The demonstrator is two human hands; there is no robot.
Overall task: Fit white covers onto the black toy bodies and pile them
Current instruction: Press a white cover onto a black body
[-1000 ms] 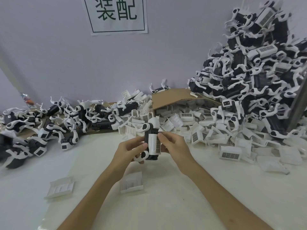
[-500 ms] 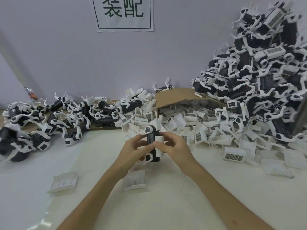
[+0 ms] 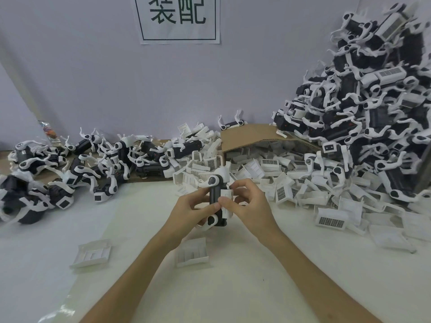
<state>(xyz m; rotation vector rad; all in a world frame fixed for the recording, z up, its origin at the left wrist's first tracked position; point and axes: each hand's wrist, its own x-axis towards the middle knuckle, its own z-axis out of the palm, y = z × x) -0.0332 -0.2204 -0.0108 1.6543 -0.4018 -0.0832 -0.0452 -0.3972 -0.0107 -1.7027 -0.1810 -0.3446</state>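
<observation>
White table (image 3: 233,299) against lilac wall (image 3: 93,78), paper sign (image 3: 178,19).

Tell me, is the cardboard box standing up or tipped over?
Tipped over. The cardboard box lies on its side, white covers spilling from its mouth.

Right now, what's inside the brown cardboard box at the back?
Loose white covers fill the cardboard box and spill out its open front. Its top flap hides whatever lies deeper inside.
</observation>
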